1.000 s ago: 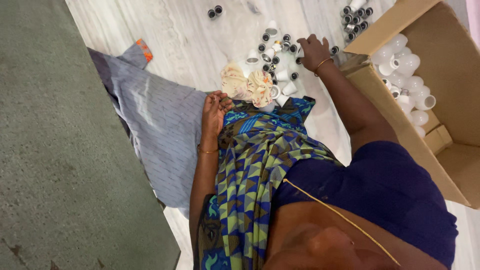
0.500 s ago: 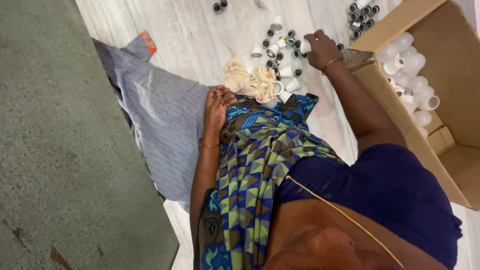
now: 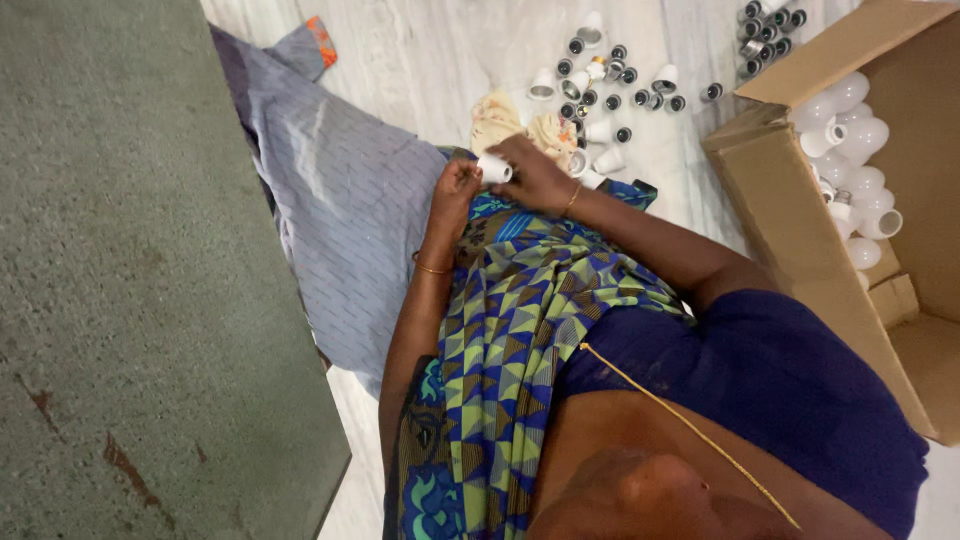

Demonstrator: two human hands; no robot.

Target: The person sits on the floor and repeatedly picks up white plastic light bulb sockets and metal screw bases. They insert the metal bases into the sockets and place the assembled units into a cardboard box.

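Meeting over the patterned lap, both hands clamp one white bulb housing [image 3: 494,168]: left hand [image 3: 455,187] at its near end, right hand [image 3: 535,172] across its far side, long axis running sideways. Beyond lie scattered housings and caps [image 3: 610,75] on the floor; a cardboard box [image 3: 800,230] of white bulbs stands right.
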